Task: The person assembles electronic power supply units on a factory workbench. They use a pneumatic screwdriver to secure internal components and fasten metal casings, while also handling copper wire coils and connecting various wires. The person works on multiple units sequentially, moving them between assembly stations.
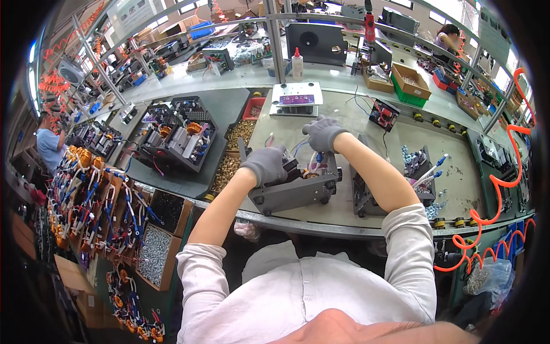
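Both hands wear grey gloves and work at a dark grey metal chassis (pixel 295 196) on the bench in front of me. My left hand (pixel 267 164) is closed at the chassis's left side, beside a black part (pixel 290 163) inside it; what its fingers grip is hidden. Over the far side of the chassis, my right hand (pixel 325 133) has its fingers curled together, close to a thin blue wire (pixel 299 147). I cannot make out what it holds. White cables with blue ends (pixel 318 157) rise out of the chassis below that hand.
Right of it stands another open chassis (pixel 361 198) with white cables (pixel 427 175). A small fan unit (pixel 384 114) and a white fixture (pixel 295 98) lie behind. Left are brass-coloured parts (pixel 228 166), an assembled unit (pixel 177 135) and wired coils (pixel 86 195). An orange coiled hose (pixel 497 198) hangs right.
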Demonstrator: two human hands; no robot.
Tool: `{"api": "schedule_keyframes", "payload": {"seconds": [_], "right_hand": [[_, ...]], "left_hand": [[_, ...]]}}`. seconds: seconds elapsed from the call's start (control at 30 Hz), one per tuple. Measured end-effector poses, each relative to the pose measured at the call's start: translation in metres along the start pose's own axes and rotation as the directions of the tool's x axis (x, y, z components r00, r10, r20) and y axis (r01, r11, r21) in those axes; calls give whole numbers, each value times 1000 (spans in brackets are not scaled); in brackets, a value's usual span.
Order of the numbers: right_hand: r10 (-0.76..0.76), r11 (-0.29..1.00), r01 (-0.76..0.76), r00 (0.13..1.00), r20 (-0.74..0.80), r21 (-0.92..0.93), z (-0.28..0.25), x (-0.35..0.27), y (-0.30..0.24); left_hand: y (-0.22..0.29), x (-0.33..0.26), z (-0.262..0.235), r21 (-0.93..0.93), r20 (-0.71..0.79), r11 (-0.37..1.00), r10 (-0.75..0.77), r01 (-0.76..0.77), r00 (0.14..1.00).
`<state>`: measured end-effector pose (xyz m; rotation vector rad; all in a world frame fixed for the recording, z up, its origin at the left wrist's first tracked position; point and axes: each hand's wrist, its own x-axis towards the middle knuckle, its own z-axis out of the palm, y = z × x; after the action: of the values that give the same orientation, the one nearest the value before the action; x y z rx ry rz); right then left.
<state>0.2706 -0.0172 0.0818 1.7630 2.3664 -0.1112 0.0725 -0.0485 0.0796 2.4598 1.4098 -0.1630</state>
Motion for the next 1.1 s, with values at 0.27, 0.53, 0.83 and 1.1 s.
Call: {"api": "schedule_keyframes", "payload": {"seconds": [0.27, 0.53, 0.83, 1.1], "right_hand": [[24, 999, -24, 1000, -2, 32, 0, 0, -1], [14, 999, -14, 1000, 2, 47, -1, 0, 0], [0, 998, 1, 1000, -4, 68, 1, 2, 2], [-8, 995, 10, 1000, -17, 102, 0, 1, 2]], "left_hand": [[2, -2, -7, 17, 20, 1000, -12, 12, 1000], [4, 0, 2, 156, 17, 988, 11, -13, 1000], [-9, 12, -10, -245, 299, 929, 346, -279, 890], [-27, 11, -3, -417, 321, 892, 325, -176, 890]]}}
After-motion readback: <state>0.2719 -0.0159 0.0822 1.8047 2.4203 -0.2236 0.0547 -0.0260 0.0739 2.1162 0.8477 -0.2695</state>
